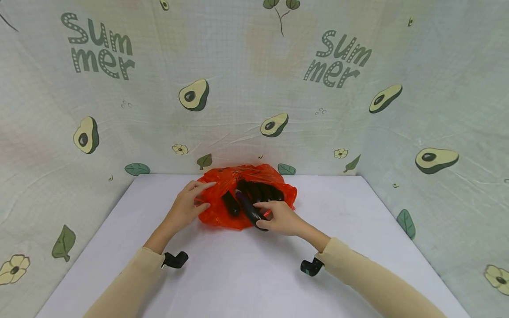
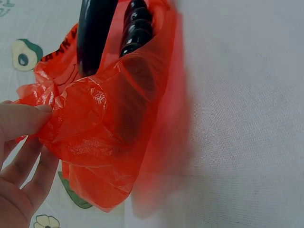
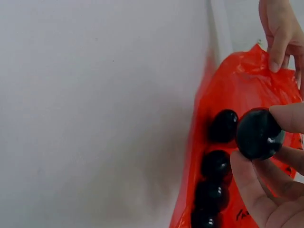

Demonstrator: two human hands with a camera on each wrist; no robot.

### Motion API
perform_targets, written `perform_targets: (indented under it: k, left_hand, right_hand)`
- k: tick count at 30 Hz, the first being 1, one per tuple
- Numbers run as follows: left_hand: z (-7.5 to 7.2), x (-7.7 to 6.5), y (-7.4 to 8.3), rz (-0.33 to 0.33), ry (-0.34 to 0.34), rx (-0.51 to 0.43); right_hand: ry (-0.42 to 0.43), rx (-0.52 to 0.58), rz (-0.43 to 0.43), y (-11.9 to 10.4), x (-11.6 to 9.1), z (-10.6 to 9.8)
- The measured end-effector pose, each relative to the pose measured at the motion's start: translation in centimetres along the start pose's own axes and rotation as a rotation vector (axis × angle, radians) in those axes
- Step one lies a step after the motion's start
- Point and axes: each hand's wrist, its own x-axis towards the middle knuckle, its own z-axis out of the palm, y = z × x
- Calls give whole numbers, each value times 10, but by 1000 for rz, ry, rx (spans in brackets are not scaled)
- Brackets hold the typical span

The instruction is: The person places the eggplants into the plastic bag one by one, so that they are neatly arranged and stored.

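A red plastic bag [image 1: 212,212] lies at the back of the table with its mouth towards me. My left hand [image 1: 184,208] pinches the bag's left edge between thumb and fingers, as the left wrist view shows on the crinkled plastic [image 2: 90,128]. In my right hand [image 1: 283,219] is a dark purple eggplant [image 1: 247,206], gripped near its rounded lower end [image 3: 259,135]; it slants across the bag's opening. Another eggplant [image 1: 230,203] lies inside to its left. Several more eggplants [image 3: 214,194] sit in a row inside to its right, partly hidden by the bag and hand.
The white table [image 1: 230,278] extends in front of the bag and to both sides. A cloth backdrop [image 1: 234,57] printed with avocados, leaves and lettering rises behind the table and along its sides. Small black cameras [image 1: 176,259] are strapped to both wrists.
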Motion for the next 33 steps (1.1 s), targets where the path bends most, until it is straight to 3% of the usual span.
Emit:
perform_targets:
  k: [12,33]
  left_hand:
    - [0,-3,0,0,2,-12]
    - [-4,-6,-3,19,18,11]
  right_hand:
    - [-10,51,18,-17,28,26]
    - [30,142,100,-22,53,61]
